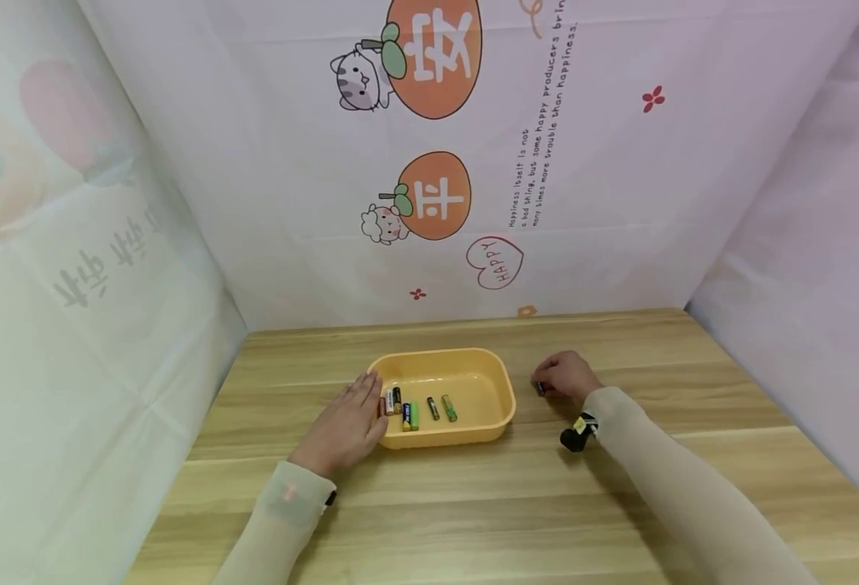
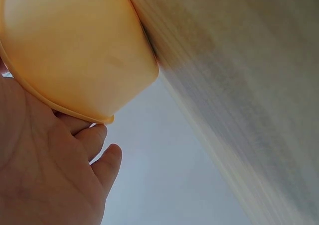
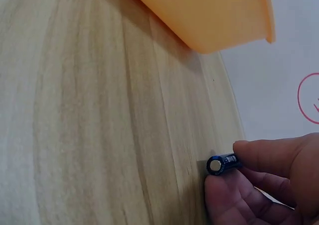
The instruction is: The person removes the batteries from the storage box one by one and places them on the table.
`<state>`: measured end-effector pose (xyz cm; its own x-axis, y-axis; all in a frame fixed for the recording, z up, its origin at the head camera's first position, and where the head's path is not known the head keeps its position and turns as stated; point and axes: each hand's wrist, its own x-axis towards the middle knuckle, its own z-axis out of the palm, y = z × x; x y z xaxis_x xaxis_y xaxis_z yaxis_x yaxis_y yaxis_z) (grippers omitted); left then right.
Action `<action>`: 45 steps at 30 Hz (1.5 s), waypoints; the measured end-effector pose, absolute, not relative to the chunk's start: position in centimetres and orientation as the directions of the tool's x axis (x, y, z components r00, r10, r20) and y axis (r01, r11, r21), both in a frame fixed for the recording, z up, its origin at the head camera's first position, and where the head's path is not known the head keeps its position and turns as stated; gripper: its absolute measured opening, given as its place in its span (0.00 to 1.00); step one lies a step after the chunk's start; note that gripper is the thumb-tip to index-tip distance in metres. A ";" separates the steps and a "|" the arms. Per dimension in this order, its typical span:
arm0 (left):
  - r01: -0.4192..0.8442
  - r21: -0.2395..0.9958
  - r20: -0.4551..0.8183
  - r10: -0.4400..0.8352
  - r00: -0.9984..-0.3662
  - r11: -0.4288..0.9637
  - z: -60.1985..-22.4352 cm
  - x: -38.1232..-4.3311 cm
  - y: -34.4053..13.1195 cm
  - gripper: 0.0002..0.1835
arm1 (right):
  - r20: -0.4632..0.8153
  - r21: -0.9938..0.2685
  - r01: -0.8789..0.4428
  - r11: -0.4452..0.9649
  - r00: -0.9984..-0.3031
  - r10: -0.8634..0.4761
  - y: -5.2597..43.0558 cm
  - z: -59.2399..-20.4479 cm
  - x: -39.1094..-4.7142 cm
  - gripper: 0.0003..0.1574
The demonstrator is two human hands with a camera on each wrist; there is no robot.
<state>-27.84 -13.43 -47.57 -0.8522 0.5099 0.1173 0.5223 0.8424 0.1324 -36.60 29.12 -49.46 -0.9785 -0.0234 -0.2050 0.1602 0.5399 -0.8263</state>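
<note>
A yellow plastic tray (image 1: 476, 398) stands on the table with several batteries (image 1: 410, 417) lying inside it, mostly toward its left side. My left hand (image 1: 344, 426) rests on the tray's left rim, fingers fairly straight; the left wrist view shows the fingers against the rim from below. To the right of the tray, my right hand (image 1: 566, 376) pinches a dark blue battery (image 3: 225, 163) between thumb and fingers, low over the tabletop. Whether that battery touches the wood is hard to tell.
The wood-grain table (image 1: 458, 512) runs back to a printed white cloth (image 1: 290, 203) hanging behind it, with more cloth at the left and right sides. A black wrist device (image 1: 578, 435) hangs below the right sleeve.
</note>
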 end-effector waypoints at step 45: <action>0.526 0.143 0.130 0.511 -0.850 0.838 -47.6 -27.6 -13.4 0.35 | -0.173 -0.676 0.111 0.729 -0.985 -0.011 29.1 -48.7 -36.2 0.14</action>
<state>-27.63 -13.39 -47.56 -0.8496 0.5111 0.1304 0.5263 0.8381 0.1434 -36.15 29.06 -48.72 -0.9848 -0.0112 -0.1734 0.1108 0.7285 -0.6760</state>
